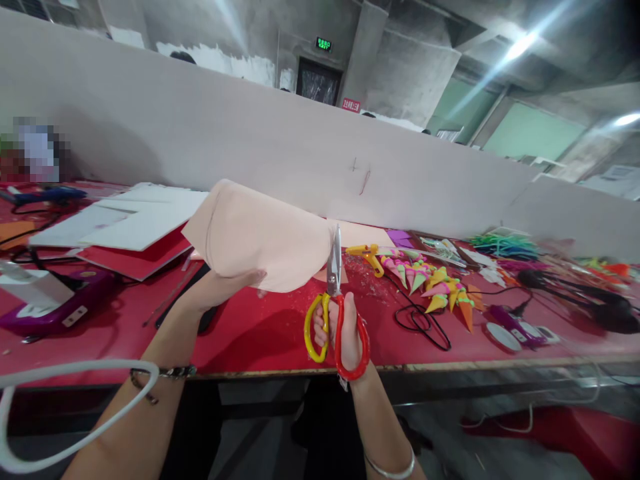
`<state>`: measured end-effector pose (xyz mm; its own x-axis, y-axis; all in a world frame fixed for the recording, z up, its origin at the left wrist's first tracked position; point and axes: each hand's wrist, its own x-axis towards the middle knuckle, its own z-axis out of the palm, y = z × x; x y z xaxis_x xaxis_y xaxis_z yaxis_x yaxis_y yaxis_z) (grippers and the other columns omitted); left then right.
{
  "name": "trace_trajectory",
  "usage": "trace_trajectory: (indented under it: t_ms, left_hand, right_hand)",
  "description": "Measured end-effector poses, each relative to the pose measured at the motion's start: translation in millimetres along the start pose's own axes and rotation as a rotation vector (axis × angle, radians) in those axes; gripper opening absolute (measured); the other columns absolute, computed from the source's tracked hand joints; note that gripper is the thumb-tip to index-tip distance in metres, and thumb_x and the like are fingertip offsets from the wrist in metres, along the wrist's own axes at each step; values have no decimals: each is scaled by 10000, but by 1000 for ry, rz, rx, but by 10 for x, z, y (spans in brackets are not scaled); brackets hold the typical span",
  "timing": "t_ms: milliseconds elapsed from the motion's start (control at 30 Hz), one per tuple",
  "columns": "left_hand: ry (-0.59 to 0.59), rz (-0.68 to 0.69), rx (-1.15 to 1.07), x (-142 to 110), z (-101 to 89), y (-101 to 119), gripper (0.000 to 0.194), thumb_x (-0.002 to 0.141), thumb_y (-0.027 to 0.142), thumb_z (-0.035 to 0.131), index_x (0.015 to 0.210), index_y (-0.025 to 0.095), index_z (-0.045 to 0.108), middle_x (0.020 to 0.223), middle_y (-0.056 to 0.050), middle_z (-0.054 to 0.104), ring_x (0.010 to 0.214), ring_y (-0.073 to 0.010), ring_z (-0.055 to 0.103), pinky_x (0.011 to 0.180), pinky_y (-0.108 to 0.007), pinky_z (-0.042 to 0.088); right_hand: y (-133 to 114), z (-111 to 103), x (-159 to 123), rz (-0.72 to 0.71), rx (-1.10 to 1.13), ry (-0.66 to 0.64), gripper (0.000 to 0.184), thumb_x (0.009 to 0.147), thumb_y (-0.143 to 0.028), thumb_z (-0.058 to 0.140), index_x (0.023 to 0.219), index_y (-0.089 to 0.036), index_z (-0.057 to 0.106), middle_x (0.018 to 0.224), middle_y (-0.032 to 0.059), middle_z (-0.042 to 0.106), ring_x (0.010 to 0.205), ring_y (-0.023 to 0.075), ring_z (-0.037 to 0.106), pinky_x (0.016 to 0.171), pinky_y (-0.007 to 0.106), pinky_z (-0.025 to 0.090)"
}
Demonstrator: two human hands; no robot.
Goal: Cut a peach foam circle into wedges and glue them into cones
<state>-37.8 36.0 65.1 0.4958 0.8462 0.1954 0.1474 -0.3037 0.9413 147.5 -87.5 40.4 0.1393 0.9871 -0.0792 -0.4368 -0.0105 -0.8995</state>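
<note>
My left hand (233, 285) grips the lower edge of a large peach paper sheet (265, 230), its thumb in front and the other fingers mostly hidden behind. A curved pencil line runs along the sheet's left side, and the lower right edge is rounded. In my right hand (347, 330) is a pair of scissors (334, 273) with one yellow and one red handle loop. Their blades point upward at the sheet's right edge; whether paper lies between them I cannot make out.
A yellow glue gun (370, 257) lies right of the scissors, beside several small paper cones (410, 270). White boards (135, 217) are stacked at left, near a purple power strip (50, 310). Black cable (423, 320) loops across the red table (280, 340). A pale partition (200, 133) stands behind.
</note>
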Motion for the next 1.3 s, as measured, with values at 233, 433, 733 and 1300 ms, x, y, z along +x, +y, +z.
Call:
trace_trajectory:
  t_ms: [233,433,733,1300]
  left_hand:
    - [218,-3,-39,29,63,-36,364,678,367,622,995,188,610,1110,-49,603,1106,-219,483,973,-336,348]
    - [222,-95,-71,31,70,-75,441,645,359,655,1046,188,587,1152,-64,577,1105,-232,489,966,-353,359]
    - [69,-41,-63,46,52,-130,186,657,297,637,743,134,655,770,-57,686,958,-236,569,878,-381,431]
    - [35,-46,-39,28,16,-99,168,663,287,618,717,132,653,708,-42,686,879,-226,602,868,-399,435]
  right_hand:
    - [58,-3,25,-24,4,-30,552,714,-700,293,692,-187,494,539,-17,448,432,79,386,385,191,343]
    - [58,-5,36,-29,7,-41,546,683,-710,345,685,-187,502,547,-11,453,440,86,385,384,200,336]
    - [-4,-10,41,-24,18,-17,584,698,-724,279,668,-181,493,549,-14,437,400,71,356,360,194,330]
    - [-6,-13,-8,16,23,53,543,750,-671,280,604,-172,434,459,-53,362,342,38,283,317,148,265]
